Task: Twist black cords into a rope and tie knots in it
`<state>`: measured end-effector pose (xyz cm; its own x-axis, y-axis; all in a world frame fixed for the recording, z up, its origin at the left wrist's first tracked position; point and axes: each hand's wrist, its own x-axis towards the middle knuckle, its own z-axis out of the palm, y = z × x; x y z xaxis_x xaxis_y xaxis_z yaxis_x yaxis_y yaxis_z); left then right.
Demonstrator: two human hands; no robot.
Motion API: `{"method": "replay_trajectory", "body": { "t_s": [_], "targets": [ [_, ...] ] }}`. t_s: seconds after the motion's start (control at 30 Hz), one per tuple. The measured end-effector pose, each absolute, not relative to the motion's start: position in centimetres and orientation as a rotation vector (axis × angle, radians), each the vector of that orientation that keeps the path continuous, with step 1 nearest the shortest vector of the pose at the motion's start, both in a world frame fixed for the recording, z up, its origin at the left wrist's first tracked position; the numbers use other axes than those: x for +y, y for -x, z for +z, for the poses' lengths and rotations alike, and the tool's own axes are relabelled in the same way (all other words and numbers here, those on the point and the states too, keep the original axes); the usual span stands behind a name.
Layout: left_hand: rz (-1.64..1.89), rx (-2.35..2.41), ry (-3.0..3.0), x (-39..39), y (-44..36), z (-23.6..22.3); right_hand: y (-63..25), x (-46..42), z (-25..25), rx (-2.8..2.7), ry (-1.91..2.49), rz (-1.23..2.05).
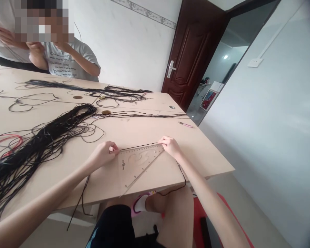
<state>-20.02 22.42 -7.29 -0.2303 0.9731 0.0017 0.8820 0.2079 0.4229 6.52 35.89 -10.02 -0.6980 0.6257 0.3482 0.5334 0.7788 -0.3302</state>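
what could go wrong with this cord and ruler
The cord stretched along the clear ruler might drift if the left hand or right hand slips. The black strand by the right arm, drooping off the table, could catch on the leg. The loose bundle could tangle.

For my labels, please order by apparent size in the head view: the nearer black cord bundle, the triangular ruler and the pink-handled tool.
1. Nearer black cord bundle
2. Triangular ruler
3. Pink-handled tool

Walls white, one bearing a patterned border. Dark red panelled door stands open; bright light beyond. Counter pale, wood-toned. Floor greyish.
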Motion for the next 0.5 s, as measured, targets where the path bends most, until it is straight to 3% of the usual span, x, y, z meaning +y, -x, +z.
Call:
{"method": "replay_trajectory", "body": {
  "t_s": [0.5],
  "targets": [
    [0.703, 2.196, -1.698, 22.3, 21.1, -8.9, -6.8, 35.3, -9.4, -2.441, 0.858, 0.301]
  ]
}}
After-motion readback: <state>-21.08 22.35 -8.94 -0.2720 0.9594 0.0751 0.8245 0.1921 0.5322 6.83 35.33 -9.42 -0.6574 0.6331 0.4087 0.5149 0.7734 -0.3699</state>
